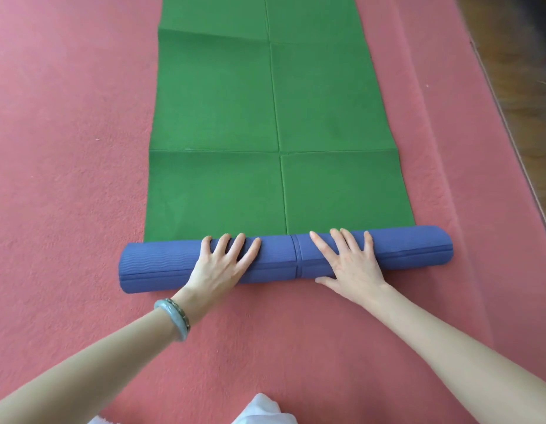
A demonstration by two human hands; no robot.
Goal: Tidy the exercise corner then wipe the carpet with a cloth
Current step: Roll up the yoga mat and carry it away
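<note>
Head view: the mat (277, 117) lies on pink carpet (66, 133), green side up, running toward the frame's top. Its blue rolled end (412, 247) runs left-right at lower centre; left hand (218, 267) and right hand (351, 264) press flat, fingers spread.

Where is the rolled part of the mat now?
Head view, lower centre: the roll lies across the pink carpet, left hand and right hand pressing on it.
</note>
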